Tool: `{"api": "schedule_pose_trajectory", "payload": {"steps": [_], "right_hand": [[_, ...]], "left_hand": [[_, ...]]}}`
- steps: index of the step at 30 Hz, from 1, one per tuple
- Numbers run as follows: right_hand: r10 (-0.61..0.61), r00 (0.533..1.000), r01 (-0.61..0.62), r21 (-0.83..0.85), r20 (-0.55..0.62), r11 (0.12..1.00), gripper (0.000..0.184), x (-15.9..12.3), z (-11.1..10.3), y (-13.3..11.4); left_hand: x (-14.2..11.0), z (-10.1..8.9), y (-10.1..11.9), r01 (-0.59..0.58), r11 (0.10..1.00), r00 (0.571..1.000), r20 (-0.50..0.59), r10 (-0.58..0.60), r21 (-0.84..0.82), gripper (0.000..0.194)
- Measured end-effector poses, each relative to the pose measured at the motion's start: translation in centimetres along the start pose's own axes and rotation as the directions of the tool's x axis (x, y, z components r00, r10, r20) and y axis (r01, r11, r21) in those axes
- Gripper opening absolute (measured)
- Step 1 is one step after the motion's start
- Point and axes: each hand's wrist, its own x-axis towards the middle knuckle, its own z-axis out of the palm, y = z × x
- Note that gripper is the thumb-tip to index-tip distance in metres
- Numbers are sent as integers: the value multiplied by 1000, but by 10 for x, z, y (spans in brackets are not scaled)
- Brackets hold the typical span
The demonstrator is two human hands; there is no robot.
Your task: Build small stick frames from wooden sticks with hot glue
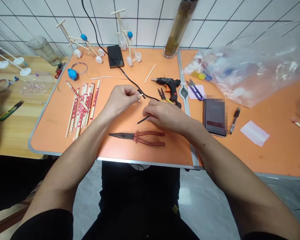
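The left hand pinches a small pale wooden stick in its fingertips, just beside a black cable. The curled right hand touches a short black strip, its grip unclear. Red-handled needle-nose pliers lie near the orange table's front edge.

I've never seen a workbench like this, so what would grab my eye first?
Most eyes would land on the centre of the orange table, where the left hand pinches a small pale stick and the right hand hovers beside it, near red-handled needle-nose pliers. Behind them stand two small wheeled stick models with blue balls. To the left lies a bundle of chopsticks in red-printed sleeves; to the right, a black hot glue gun.
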Motion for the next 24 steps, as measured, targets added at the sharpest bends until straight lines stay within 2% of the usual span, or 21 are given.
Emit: {"api": "schedule_pose_trajectory", "payload": {"steps": [5, 16, 24], "right_hand": [[13, 999, -14, 2, 49, 1000, 29, 1, 1, -3], [53, 988, -40, 88, -148, 995, 20, -8, -6, 16], [-38, 997, 41, 36, -72, 999, 23, -7, 1, 12]], "left_hand": [[-1, 0, 1, 23, 1000, 999, 30, -23, -18, 5], [-5, 1, 9, 113, 993, 993, 31, -112, -16, 7], [-4, 1, 5, 85, 996, 996, 20, -85, -10, 7]]}}
